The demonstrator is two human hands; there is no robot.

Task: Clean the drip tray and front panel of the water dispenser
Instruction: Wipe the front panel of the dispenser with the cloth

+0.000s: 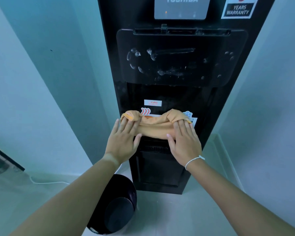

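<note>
An orange cloth (pixel 156 127) lies bunched over the black water dispenser's (pixel 177 65) smeared front, above its drip tray (pixel 153 147).

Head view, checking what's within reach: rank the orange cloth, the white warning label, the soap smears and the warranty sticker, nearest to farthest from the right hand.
1. orange cloth, under the right hand
2. white warning label, above-left
3. soap smears, higher up
4. warranty sticker, top right

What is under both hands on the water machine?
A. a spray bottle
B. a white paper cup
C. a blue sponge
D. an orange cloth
D: the left hand and the right hand both lie with straight fingers pressing on a bunched orange cloth spread across the front of the black water dispenser, just above the drip tray.
</note>
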